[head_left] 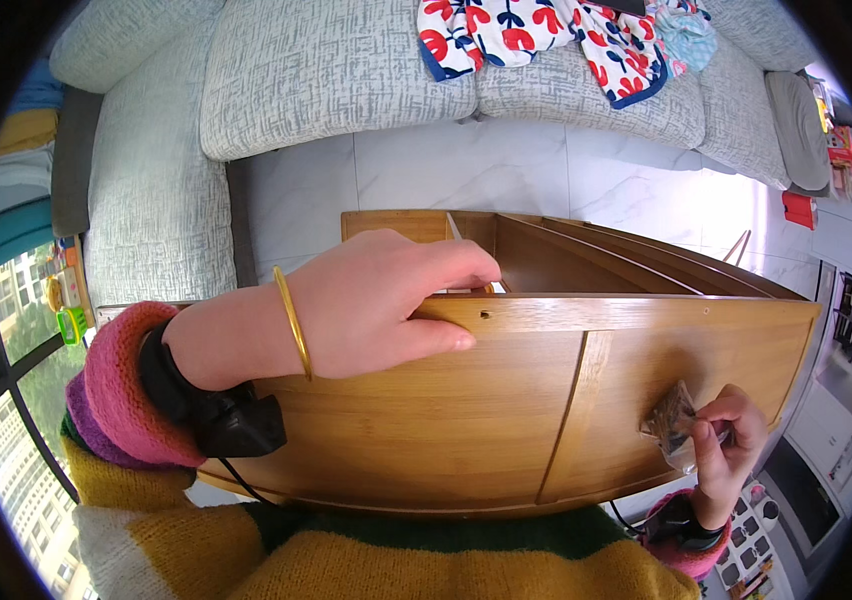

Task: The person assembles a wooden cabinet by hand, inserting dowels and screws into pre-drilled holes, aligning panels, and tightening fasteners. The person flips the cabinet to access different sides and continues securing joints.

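Note:
A brown wooden cabinet (446, 430) stretches across the middle, its compartments showing on the far side. My left hand (366, 300) is closed over its top edge, thumb on the near panel and fingertips curled behind, partly hidden. Beside my thumb there is a small dark hole in the edge strip (546, 314). At the right, my right hand (731, 440) pinches a small clear plastic bag (673, 425) between thumb and fingers, in front of the panel. Small brownish pieces show inside the bag, too small to name.
A grey patterned sofa (336, 80) runs along the far and left sides, with a floral blanket (506, 35) on it. White marble-look floor tiles (406, 170) lie between sofa and cabinet. A red box (799, 210) stands at the far right. Windows (21, 370) are at the left.

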